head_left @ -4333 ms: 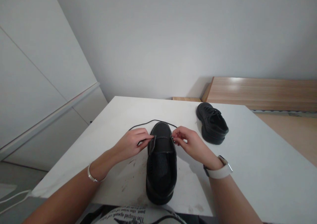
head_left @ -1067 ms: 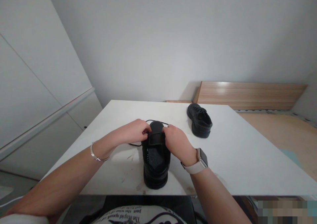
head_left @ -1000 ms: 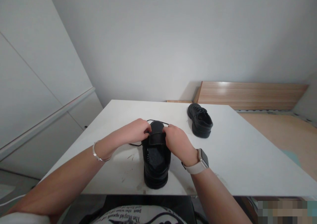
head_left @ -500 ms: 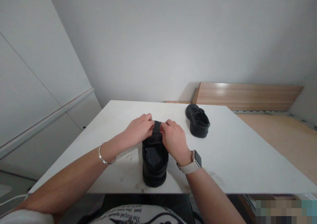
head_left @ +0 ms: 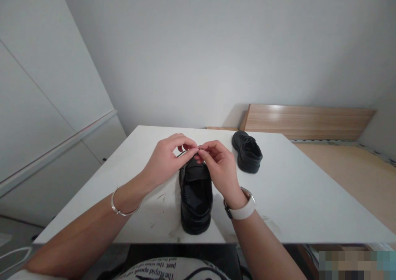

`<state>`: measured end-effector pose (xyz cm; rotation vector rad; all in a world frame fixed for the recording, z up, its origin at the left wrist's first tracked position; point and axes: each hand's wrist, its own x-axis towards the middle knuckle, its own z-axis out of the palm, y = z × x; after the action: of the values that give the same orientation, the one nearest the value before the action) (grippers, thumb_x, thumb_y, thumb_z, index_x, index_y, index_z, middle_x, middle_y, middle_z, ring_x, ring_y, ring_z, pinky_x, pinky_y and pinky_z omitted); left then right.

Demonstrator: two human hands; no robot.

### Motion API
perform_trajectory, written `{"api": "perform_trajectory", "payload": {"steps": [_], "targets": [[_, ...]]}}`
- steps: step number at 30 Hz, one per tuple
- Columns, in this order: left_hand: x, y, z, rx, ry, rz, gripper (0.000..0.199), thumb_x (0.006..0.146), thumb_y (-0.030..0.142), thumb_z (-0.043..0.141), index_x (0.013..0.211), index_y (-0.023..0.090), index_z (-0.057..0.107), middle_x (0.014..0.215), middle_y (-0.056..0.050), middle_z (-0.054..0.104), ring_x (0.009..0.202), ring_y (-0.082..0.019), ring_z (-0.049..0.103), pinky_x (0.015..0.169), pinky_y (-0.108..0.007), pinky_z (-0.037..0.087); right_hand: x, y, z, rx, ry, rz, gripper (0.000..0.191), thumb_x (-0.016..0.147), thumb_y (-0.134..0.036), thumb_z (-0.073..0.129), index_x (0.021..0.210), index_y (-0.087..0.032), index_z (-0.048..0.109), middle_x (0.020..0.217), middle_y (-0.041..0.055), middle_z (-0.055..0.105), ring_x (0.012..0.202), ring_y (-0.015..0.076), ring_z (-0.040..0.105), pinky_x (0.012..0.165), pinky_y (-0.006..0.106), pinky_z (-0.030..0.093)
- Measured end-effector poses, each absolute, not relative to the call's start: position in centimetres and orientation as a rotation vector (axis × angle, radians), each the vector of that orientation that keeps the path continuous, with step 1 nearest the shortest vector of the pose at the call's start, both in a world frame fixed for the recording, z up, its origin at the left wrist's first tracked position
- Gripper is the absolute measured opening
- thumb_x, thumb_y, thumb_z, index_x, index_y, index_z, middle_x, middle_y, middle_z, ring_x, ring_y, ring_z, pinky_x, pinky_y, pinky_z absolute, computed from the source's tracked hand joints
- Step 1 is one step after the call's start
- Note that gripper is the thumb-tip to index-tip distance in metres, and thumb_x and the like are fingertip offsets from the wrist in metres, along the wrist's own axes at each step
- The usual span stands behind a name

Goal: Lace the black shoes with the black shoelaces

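A black shoe [head_left: 196, 220] stands on the white table in front of me, its heel toward me and its tongue showing above the opening. Over its front part, my left hand [head_left: 172, 152] pinches a thin black shoelace [head_left: 183, 152] between thumb and fingertips. My right hand [head_left: 220, 164] meets it there, thumb and index finger pinched on the lace too. The fingertips of both hands nearly touch, and the toe of the shoe is hidden behind them. A second black shoe [head_left: 248, 154], laced with a bow, sits farther back on the right.
The white table [head_left: 293, 197] has dark scuff marks around the near shoe. Behind it rises a grey wall [head_left: 198, 57]. To the right is a wooden headboard [head_left: 309, 121] with a beige bed surface [head_left: 337, 164]. White cabinet panels [head_left: 46, 86] stand at the left.
My hands have come together above the shoe's front, from apart on either side of the tongue. A lace now shows between them. The near shoe has shifted slightly right in view.
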<state>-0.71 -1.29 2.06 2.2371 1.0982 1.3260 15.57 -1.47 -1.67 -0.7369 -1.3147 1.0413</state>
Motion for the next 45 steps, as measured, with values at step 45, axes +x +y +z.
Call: {"api": "perform_trajectory", "payload": {"steps": [45], "targets": [[-5.9,7.1,-8.7,2.116,1.313,0.331,0.053,0.093,0.066,0.036,0.083,0.018,0.056,0.068,-0.003,0.065,0.056,-0.017,0.061,0.058,-0.028,0.048,14.9,-2.3,1.0,-0.649,-1.450,0.649,0.008,0.088,-0.014,0.066,0.090,-0.019,0.072,0.079,-0.0003,0.068,0.067,0.0095,0.064,0.065,0.024,0.055]]}}
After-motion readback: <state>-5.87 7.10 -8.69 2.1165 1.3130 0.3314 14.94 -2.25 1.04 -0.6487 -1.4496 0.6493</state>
